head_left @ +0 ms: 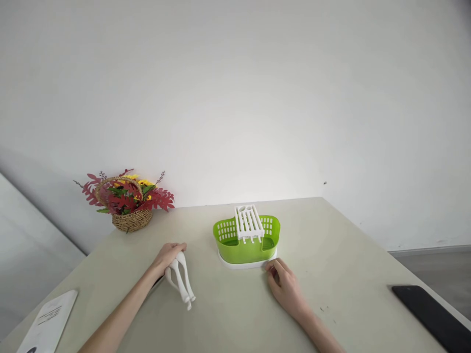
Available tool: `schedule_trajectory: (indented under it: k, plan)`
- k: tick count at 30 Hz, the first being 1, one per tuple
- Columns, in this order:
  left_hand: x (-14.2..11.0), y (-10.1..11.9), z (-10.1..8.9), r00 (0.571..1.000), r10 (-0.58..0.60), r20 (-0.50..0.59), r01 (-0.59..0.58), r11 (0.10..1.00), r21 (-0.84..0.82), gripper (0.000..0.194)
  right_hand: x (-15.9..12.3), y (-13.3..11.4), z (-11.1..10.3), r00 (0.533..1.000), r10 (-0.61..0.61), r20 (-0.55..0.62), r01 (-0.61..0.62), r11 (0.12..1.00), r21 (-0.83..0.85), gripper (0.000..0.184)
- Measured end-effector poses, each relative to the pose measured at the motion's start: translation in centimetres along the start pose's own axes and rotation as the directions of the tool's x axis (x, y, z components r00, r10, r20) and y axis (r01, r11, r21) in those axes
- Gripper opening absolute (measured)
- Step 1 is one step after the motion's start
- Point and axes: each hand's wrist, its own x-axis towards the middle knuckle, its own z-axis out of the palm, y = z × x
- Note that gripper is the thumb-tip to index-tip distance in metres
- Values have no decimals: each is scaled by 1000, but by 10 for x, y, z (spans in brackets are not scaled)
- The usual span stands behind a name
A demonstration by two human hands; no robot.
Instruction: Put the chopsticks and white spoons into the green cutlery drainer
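Note:
My left hand (170,255) is closed around several white long-handled utensils (180,279) at the left of the table. Their slim ends point down toward me, and my palm and fingers cover the upper parts. In the middle stands a green plastic basket (239,252) with square holes in its walls, set on a white tray (243,265). A white slotted rack (250,221) with small hooks along its front bridges the basket. At the tray's front right edge, my right hand (285,284) has its fingers curled, with the fingertips against the rim.
A wicker basket (132,221) of red leaves and yellow flowers stands at the back left by the wall. Near the left edge lies a white flat object with printing (49,321). A black phone-like slab (434,314) lies at the right edge of the table (228,314).

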Motion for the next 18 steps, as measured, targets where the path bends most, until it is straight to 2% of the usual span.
schedule_trajectory:
  k: [4,9,13,18]
  plan:
    - [-3,-2,-2,988,67,142,-81,992,100,22,0,-2,-1,1000,2,-5,-2,1000,3,13]
    - [-4,-2,-5,951,147,273,-204,960,194,23,0,-3,-2,1000,1,-10,-1,1000,10,12]
    - [-2,-4,-7,919,228,321,-312,919,240,25,1,-1,-1,1000,-7,-12,7,1000,17,11]
    - [1,-6,-7,899,305,314,-398,870,293,24,1,-1,0,1000,-8,-2,8,1000,20,12]
